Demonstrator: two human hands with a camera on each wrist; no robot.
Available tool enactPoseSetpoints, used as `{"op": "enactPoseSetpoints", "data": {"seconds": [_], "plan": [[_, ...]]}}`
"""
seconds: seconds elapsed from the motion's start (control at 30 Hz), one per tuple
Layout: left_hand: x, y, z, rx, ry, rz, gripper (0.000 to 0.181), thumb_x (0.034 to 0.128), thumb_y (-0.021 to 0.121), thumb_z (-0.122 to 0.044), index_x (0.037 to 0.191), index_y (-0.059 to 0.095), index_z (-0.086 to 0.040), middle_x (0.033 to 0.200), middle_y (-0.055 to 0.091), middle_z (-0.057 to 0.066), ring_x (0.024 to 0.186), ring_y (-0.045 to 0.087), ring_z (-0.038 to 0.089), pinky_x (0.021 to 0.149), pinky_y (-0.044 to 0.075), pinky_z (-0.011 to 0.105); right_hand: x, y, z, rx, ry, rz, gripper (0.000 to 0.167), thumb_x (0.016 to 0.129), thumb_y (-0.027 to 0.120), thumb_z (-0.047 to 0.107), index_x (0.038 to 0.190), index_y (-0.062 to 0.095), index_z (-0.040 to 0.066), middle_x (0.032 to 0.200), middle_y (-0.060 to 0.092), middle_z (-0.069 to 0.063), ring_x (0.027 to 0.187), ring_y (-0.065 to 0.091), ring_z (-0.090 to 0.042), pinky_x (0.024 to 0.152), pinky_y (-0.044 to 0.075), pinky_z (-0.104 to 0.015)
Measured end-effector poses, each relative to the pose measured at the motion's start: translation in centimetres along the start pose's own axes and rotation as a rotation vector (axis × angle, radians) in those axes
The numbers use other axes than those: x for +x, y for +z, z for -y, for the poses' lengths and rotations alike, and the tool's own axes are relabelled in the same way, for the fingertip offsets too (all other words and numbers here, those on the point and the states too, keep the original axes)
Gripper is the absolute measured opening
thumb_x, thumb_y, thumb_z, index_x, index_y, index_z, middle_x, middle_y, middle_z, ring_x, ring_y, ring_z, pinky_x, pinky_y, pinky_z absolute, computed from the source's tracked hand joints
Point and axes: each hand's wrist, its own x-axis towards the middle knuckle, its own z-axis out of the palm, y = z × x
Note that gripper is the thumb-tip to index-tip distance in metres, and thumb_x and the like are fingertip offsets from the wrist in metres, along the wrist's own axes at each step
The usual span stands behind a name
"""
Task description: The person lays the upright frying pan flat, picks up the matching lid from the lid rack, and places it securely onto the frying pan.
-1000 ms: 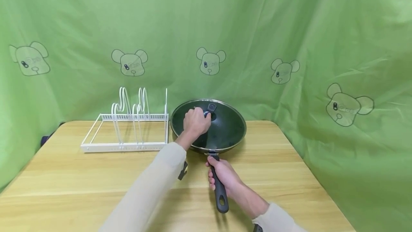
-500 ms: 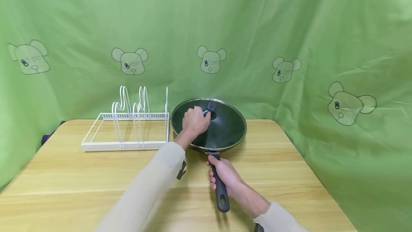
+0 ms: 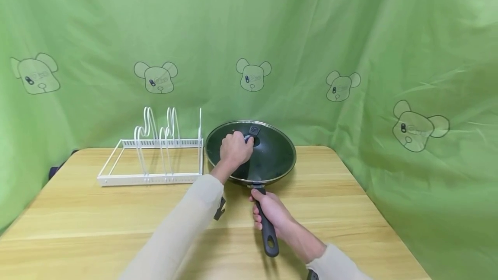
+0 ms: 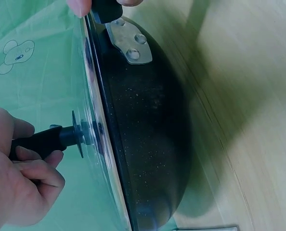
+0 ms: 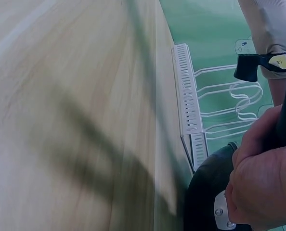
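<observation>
A dark wok [image 4: 152,120] with a long black handle [image 3: 268,237] stands at the back middle of the table, and a glass lid [image 3: 272,154] with a metal rim lies over it. My left hand [image 3: 235,148] grips the black lid knob [image 4: 42,143], fingers curled round it in the left wrist view. My right hand [image 3: 274,213] holds the wok's handle close to the riveted bracket [image 4: 136,45], thumb along the top. The right palm side is hidden in the head view.
Left of the wok, almost touching it, stands a white wire rack [image 3: 149,179] with upright loops. The wooden table [image 3: 97,228] ends at a green curtain [image 3: 295,25] behind and on both sides.
Both hands keep their hold on the lid knob and the wok handle. Only a slight shift of the whole head view shows; nothing else has visibly moved.
</observation>
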Motion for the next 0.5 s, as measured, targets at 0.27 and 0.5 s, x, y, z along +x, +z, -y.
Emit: {"op": "enactPoseSetpoints", "data": {"seconds": [0.27, 0.5], "plan": [[0.05, 0.05, -0.07, -0.035, -0.031, -0.012, 0.043, 0.0997, 0.06, -0.045, 0.083, 0.064, -0.005, 0.085, 0.069, 0.015, 0.075, 0.066, 0.028, 0.058, 0.052, 0.037, 0.05, -0.23, 0.13, -0.017, -0.006, 0.011, 0.026, 0.107, 0.044, 0.032, 0.106, 0.049, 0.007, 0.063, 0.041, 0.005, 0.047, 0.037, -0.006, 0.043, 0.036, -0.02], [0.11, -0.78, 0.09, -0.055, -0.016, 0.047, 0.044, 0.0972, 0.064, -0.044, 0.093, 0.069, -0.001, 0.092, 0.071, 0.016, 0.082, 0.065, 0.029, 0.068, 0.054, 0.038, 0.05, -0.29, 0.06, -0.016, -0.007, 0.012, 0.027, 0.108, 0.043, 0.032, 0.108, 0.049, 0.006, 0.063, 0.041, 0.005, 0.047, 0.037, -0.006, 0.043, 0.036, -0.02]]}}
